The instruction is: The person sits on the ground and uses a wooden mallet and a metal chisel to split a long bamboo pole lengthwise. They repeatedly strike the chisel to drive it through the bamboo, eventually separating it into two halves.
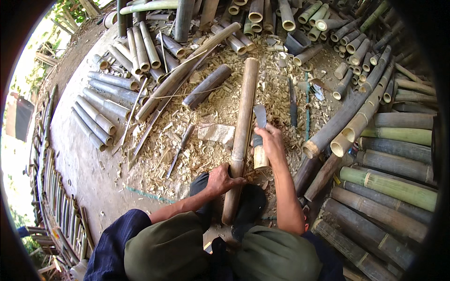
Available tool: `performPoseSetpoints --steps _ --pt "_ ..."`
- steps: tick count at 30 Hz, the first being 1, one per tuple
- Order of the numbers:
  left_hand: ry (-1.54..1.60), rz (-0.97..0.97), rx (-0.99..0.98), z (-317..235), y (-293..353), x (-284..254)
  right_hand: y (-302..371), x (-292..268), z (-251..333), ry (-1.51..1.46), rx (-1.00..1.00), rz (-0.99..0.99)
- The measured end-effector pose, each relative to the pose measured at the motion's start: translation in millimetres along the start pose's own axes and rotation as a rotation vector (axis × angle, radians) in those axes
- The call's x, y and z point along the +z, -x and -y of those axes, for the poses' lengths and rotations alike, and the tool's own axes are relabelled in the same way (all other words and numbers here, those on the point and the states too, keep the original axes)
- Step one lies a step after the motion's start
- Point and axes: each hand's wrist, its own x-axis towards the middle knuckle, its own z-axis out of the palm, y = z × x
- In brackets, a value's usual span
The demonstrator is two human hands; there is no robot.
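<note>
A long brown bamboo pole (244, 107) runs upright through the middle, its lower end between my dark shoes. My left hand (222, 180) is closed round its lower part, thumb stretched across the front. Just right of the pole, my right hand (271, 139) grips a knife (260, 115) with a short broad blade pointing away from me. The knife's handle has a dark wrapping and a thick pale lower end. Blade and pole look close together; whether they touch I cannot tell. Pale bamboo shavings (187, 154) cover the ground around the pole.
A saw-like blade with a handle (180, 149) lies left among the shavings, and a long dark-handled knife (293, 105) lies right. Cut bamboo pieces (96, 114) rest at the left. Stacked bamboo (389, 187) crowds the right, and more poles (206, 86) lie ahead.
</note>
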Motion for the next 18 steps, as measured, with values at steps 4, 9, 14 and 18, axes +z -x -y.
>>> performPoseSetpoints --steps 4,9,14,18 --pt "-0.009 -0.014 0.035 -2.3 0.8 6.1 -29.0 -8.0 20.4 -0.060 -0.025 0.041" --pt "-0.012 0.008 0.008 -3.9 2.7 3.4 -69.9 -11.3 41.0 -0.071 -0.071 0.035" --pt "-0.030 0.017 0.019 -6.7 1.0 4.3 -100.1 -18.6 52.5 -0.073 -0.072 0.051" --pt "-0.065 0.001 -0.025 3.4 2.2 -0.4 -104.9 8.2 76.1 0.063 -0.167 0.002"
